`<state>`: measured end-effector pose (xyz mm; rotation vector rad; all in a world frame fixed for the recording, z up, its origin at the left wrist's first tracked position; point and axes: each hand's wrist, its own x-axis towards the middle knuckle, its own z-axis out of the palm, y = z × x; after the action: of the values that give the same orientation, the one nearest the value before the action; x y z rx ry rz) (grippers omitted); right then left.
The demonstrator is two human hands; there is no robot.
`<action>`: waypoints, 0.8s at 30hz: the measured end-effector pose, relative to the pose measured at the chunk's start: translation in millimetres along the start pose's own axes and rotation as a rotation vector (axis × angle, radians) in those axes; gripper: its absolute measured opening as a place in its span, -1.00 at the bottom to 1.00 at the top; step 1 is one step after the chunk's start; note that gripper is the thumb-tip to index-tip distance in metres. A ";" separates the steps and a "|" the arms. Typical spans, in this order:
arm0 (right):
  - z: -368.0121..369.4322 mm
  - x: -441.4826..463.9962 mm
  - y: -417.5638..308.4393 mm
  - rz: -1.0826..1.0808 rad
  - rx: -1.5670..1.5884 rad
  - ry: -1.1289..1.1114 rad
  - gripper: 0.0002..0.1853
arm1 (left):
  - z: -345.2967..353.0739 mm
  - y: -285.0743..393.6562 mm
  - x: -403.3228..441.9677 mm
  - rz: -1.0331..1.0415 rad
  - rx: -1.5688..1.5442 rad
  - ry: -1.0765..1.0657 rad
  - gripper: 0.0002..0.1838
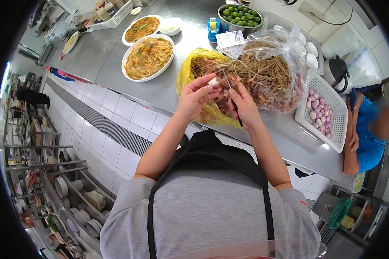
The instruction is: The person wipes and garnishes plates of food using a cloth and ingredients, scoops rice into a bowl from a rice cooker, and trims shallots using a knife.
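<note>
My left hand [193,98] pinches a pale shallot [214,82] between thumb and fingertips. Closed around the dark handle of a small knife [227,80] is my right hand [247,108], its blade pointing up and away beside the shallot. Both hands are over a yellow plastic bag [184,74] holding reddish-brown skins and shallots. Dry brown stalks [270,64] spread out of it to the right, partly under a clear plastic bag [296,47]. Further right, a white perforated basket [340,113] contains many peeled purple-white shallots [319,111].
Noodle plates [148,59] and a white bowl [170,26] stand left on the steel counter [116,71]. A metal pot of limes [241,16], a blue tape dispenser [212,29] and paper slips [230,42] are behind. A person in a blue shirt [369,149] leans at the right end.
</note>
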<state>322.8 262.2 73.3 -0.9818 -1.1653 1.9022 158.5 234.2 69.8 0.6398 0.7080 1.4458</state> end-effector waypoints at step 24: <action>2.9 2.0 10.3 0.015 -0.032 0.039 -0.73 | -5.4 0.4 -1.3 0.033 0.115 0.009 -0.64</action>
<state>317.6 259.0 64.2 -1.0430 -1.1725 1.8736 154.1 232.8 66.7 0.7370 0.7955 1.4470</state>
